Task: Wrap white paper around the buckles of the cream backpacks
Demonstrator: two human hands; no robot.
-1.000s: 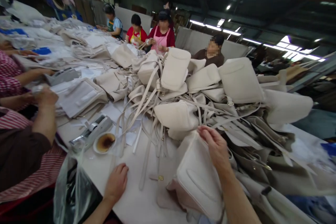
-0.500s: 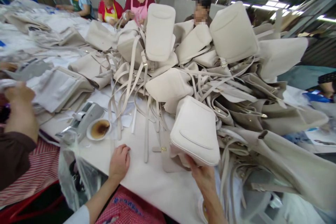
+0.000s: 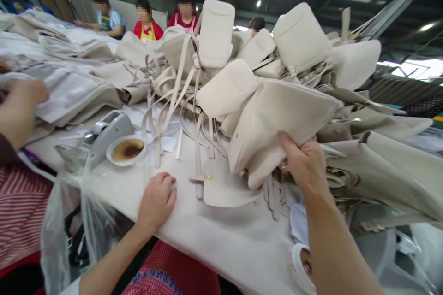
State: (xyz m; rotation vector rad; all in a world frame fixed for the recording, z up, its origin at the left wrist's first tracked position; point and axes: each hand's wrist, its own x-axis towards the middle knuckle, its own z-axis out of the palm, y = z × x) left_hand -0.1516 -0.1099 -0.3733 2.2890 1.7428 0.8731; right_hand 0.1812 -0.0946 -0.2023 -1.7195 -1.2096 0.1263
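Note:
My right hand [image 3: 306, 161] grips the side of a beige bag [image 3: 280, 115], thumb on its outer face. The bag is tilted, and its flap [image 3: 228, 186] with a small gold clasp hangs down onto the white table [image 3: 204, 235]. Behind that bag, more beige bags [image 3: 218, 32] are heaped with straps dangling. Lying on the table's front edge, my left hand [image 3: 157, 198] holds nothing, and its fingers are loosely bent. Close to it are a bowl of brown liquid [image 3: 128, 150] and a grey tape dispenser [image 3: 112, 133].
Another cup of brown liquid [image 3: 306, 262] is by my right forearm. A clear plastic bag [image 3: 74, 235] hangs off the front edge. A co-worker's hand [image 3: 20, 106] is at the left beside a wrapped bag [image 3: 72, 90]. Several people sit across the table.
My right hand has moved right and up, turning the bag so its side faces me instead of its base. My left hand stays on the table edge.

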